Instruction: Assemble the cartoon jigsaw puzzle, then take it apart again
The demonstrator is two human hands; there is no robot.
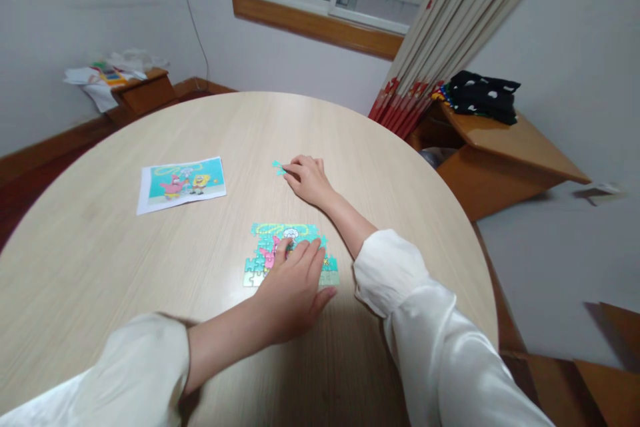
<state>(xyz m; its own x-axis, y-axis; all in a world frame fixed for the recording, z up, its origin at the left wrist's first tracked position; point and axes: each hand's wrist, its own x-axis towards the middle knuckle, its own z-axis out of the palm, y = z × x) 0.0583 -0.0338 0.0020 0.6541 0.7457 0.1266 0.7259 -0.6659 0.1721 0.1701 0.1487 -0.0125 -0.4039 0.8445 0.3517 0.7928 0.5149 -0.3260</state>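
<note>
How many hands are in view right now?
2: the left hand over the puzzle, and the right hand at the loose pieces beyond it. No others show.

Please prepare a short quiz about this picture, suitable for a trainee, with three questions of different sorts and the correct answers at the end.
1. Multiple choice: What does the left hand partly cover in this view?
a) a black cloth
b) the partly assembled puzzle
c) a curtain
2. True or false: The printed sheet lies on the table, to the left of the puzzle in the picture.
3. Short answer: Which hand is at the loose teal pieces?

Key: 1: b. 2: true. 3: the right hand.
</note>
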